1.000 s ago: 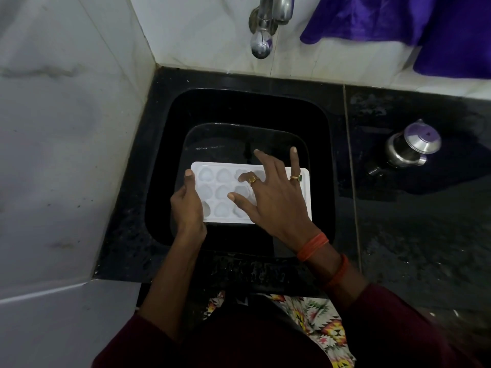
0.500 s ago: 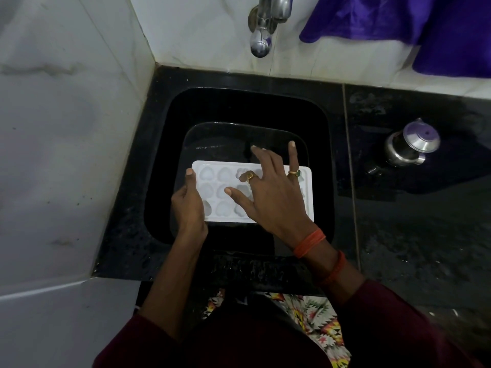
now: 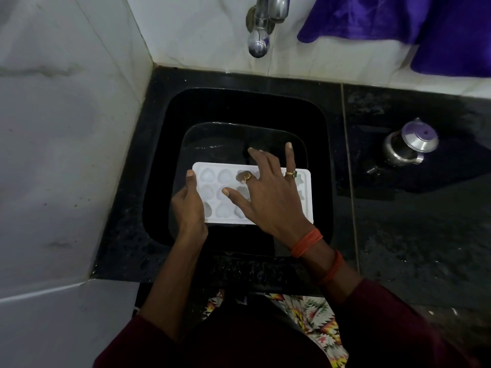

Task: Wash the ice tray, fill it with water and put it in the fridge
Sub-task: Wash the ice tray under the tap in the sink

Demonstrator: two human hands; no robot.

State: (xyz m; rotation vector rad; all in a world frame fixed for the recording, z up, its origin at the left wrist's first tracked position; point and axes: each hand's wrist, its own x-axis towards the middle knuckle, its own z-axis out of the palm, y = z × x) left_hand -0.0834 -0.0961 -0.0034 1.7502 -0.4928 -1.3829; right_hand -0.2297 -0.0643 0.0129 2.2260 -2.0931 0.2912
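- We see a white ice tray [image 3: 212,181] with heart-shaped cups. It is inside the black sink [image 3: 178,120], near the front wall of the sink, with its long side going left to right.
- The left hand [image 3: 188,208] holds the left end of the tray. Its thumb [image 3: 191,179] lies on top of the tray's edge. The other fingers go under the tray, where we cannot see them.
- The right hand [image 3: 271,203] lies flat on top of the tray and grips nothing. Its fingers [image 3: 290,158] are straight and spread wide, and the tips reach past the tray's back edge.
- The right hand covers the middle cups. We can see the cups at the left end and a bit of the right end.
- The right hand wears a gold ring [image 3: 247,177] and a ring with a green stone [image 3: 291,174]. Orange bands [image 3: 307,241] go round the right wrist.
- A shiny tap [image 3: 259,35] sticks out of the white wall over the back edge of the sink.
- A purple cloth [image 3: 385,19] hangs on the wall, to the right of the tap.
- A small steel pot with a lid [image 3: 409,147] stands on the black counter [image 3: 411,248], well to the right of the sink.
- The counter looks wet.
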